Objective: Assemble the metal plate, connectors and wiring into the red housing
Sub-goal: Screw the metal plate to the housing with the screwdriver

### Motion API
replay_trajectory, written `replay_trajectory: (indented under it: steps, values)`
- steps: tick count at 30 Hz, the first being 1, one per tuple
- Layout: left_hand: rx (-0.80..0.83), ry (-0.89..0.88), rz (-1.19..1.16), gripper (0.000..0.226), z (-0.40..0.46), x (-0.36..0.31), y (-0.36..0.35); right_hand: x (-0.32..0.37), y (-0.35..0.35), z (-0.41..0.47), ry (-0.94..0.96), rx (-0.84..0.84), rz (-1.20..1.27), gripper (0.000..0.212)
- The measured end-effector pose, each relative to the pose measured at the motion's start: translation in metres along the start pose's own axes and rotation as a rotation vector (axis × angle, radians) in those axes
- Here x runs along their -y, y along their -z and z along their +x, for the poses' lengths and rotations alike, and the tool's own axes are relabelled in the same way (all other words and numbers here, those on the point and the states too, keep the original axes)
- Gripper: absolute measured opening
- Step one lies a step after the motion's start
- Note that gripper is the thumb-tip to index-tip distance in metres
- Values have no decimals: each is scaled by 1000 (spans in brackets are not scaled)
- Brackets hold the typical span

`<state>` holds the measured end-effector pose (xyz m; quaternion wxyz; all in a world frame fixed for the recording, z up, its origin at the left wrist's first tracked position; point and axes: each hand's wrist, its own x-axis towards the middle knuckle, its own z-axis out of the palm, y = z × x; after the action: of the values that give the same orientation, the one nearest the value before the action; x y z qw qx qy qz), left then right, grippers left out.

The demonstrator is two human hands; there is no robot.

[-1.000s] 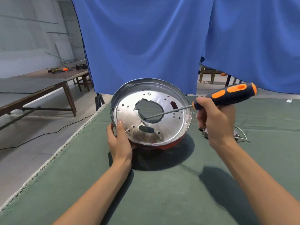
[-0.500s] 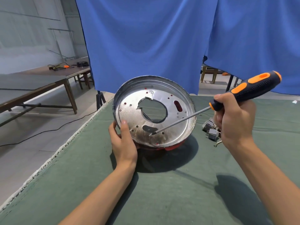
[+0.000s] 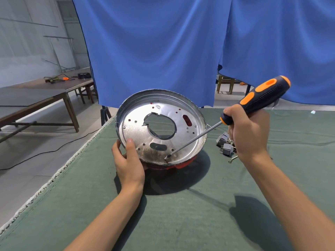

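Green cloth [image 3: 181, 223] covers table, frayed pale edge along left side. Blue curtain [image 3: 163, 48] hangs behind, in two overlapping panels. Wooden bench-table [image 3: 36, 95] at left on grey floor, cables and small orange item on top. Black cable [image 3: 45, 151] trails across floor. Tripod legs [image 3: 105, 115] below curtain edge. Wooden stool [image 3: 224, 84] behind curtain gap at right.

near side: bare green cloth [image 3: 181, 220] | right of housing [image 3: 178, 164]: grey connectors [image 3: 225, 144] block
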<state>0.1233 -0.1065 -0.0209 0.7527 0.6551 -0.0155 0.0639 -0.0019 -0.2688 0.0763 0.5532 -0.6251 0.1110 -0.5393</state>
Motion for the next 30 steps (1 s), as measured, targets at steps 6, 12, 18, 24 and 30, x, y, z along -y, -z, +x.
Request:
replay_trajectory:
  steps: [6, 12, 18, 24, 30]
  values:
    - [-31, -42, 23, 43, 0, 0, 0, 4, 1, 2, 19, 21, -42, 28]
    - [-25, -22, 9, 50, 1, 1, 1, 2, 2, 1, 22, 11, -81, 23]
    - [-2, 22, -33, 61, -1, -1, 0, 3, 3, 1, 32, 33, -100, 28]
    - [-1, 19, -33, 61, -1, -2, 0, 3, 2, -2, 60, 31, -141, 27]
    - [-6, 50, -58, 53, -2, -2, 1, 19, -1, -7, 218, 185, -280, 27]
